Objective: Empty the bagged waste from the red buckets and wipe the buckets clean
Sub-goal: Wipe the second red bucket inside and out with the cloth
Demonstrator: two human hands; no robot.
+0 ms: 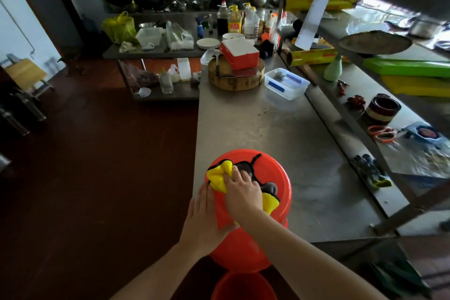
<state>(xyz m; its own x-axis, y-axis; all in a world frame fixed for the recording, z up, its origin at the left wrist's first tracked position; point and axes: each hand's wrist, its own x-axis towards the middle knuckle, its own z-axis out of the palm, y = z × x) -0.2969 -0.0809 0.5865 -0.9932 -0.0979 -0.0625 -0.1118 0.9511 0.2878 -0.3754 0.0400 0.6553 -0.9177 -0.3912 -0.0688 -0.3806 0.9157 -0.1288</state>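
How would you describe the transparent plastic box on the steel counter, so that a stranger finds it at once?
Follow the steel counter from the red bucket to the round wooden chopping block at its far end. The transparent box sits just right of it, with blue marks, unlike the red box on the block.

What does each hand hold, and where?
The right hand grips the yellow cloth at its bunched middle; the left hand presses flat on the side of the red bucket.
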